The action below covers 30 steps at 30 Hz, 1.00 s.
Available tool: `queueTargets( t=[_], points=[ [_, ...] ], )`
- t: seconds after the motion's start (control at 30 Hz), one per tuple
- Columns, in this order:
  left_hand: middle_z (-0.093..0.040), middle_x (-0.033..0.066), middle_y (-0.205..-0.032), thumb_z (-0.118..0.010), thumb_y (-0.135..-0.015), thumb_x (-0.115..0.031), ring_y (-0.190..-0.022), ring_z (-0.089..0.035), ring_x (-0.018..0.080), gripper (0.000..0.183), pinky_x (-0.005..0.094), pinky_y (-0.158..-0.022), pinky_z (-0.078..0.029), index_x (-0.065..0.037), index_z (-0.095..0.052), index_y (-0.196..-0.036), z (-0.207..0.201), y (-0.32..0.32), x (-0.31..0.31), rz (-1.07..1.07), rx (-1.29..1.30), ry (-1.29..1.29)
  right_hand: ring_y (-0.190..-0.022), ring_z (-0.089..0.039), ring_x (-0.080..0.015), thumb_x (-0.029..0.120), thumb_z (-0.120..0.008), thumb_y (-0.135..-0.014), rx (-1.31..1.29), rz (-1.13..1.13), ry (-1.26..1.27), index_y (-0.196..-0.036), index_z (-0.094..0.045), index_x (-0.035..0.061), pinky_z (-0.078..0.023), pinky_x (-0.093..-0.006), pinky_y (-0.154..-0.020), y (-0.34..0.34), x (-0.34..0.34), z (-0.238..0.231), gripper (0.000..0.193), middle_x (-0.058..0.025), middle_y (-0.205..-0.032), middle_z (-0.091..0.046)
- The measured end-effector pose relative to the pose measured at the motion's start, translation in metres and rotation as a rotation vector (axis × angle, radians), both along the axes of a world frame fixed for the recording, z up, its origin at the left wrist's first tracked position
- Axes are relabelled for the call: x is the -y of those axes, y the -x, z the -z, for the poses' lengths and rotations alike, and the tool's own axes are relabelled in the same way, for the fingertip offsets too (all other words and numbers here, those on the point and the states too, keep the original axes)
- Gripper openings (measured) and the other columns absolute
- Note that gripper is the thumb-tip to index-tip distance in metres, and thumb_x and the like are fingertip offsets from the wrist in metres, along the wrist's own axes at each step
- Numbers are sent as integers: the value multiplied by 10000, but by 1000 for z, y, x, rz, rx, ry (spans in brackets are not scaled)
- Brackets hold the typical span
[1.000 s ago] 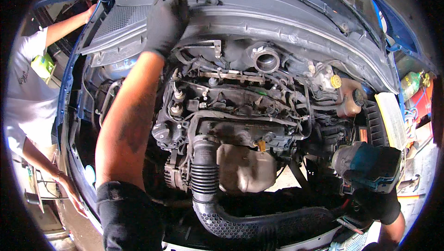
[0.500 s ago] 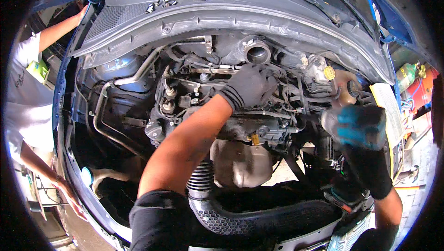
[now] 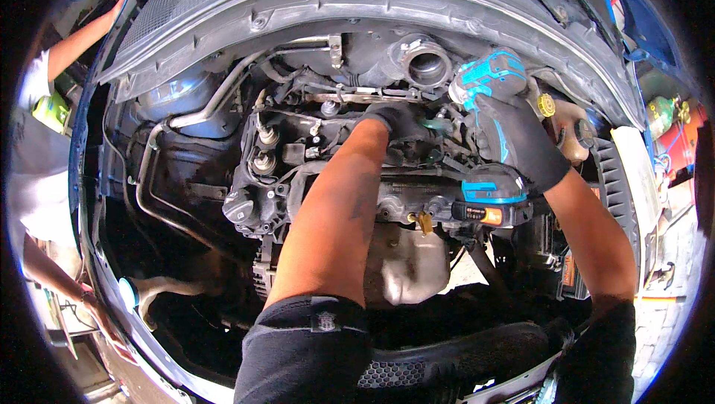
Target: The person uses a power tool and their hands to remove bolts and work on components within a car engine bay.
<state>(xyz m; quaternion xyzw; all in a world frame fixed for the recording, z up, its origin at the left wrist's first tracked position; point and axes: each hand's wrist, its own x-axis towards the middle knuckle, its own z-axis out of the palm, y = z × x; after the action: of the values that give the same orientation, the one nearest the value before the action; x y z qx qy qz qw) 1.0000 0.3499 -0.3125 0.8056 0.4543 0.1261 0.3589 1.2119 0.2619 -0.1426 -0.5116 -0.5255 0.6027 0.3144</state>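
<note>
Open engine bay [image 3: 194, 167] of a blue car, seen from above, straight edges bent by the lens; inside it, an engine [image 3: 417, 188] among dark hoses and metal pipes. Across the lower edge of the bay, a black duct [image 3: 462, 352], partly behind the forearms. Outside the bay at far left, a person [image 3: 45, 158] in a pale top, one arm raised beside the car body.

Over the right side of the engine, a blue-and-black cordless power tool [image 3: 491, 72], gripped firmly in the black-gloved right grip [image 3: 521, 128]: head just above the fist, nose toward the left, battery pack [image 3: 491, 203] just below. To the left of the nose and a little lower, the black-gloved left grip [image 3: 402, 122], down among the engine parts, fingertips lost in shadow; cannot tell whether open or closed on something.

Near the right grip, on its right, a brownish tank [image 3: 570, 143] with a black cap, contents too dark to tell. Left of the tool head, an open round pipe mouth [image 3: 432, 65], dark within. At left in the bay, a filler neck [image 3: 175, 285] under a blue cap [image 3: 128, 294], inside hidden. Between right grip and tank, a small yellow cap [image 3: 546, 105].
</note>
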Motion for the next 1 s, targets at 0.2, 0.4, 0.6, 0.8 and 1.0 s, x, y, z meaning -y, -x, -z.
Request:
queueTargets(
  t=[0.2,0.4,0.6,0.8,1.0],
  points=[
    [-620,141,-1316,-685,-768,-447,-1185,-607,284,675,411,-1014,-453,-159,-554,-1365,21,-2,-25,100,-75,-232,-699,-646,-121,279,-641,-928,122,-125,129,-1156,-627,102,-516,-256,-603,-2,-34,16,288,-45,-905,-688],
    [-625,133,-1309,-702,-746,-459,-1177,-611,287,683,409,-1008,-458,-164,-568,-1348,17,3,-15,10,-125,-114,-706,-651,-124,305,-638,-920,168,-272,-7,-1139,-626,97,-522,-254,-612,-5,-37,9,302,-54,-909,-691],
    [-631,125,-1301,-719,-724,-471,-1170,-615,290,692,407,-1002,-462,-168,-582,-1331,13,3,-16,-34,-152,-80,-773,-607,-90,265,-621,-937,293,-305,-77,-1118,-651,89,-483,-234,-656,4,-33,0,254,-1,-900,-637],
    [-636,117,-1294,-735,-703,-482,-1162,-618,293,700,405,-996,-467,-173,-596,-1315,11,0,-17,-61,-161,-71,-930,-578,-87,209,-619,-936,397,-150,-222,-1203,-642,112,-466,-278,-831,19,-53,41,285,-9,-1011,-627],
    [-641,109,-1286,-752,-681,-494,-1155,-622,296,708,403,-990,-472,-178,-610,-1298,10,-8,-17,-94,-178,-71,-903,-564,-107,225,-610,-937,645,-249,-301,-1150,-644,83,-455,-283,-828,7,-71,46,258,-13,-1027,-625]
  ],
)
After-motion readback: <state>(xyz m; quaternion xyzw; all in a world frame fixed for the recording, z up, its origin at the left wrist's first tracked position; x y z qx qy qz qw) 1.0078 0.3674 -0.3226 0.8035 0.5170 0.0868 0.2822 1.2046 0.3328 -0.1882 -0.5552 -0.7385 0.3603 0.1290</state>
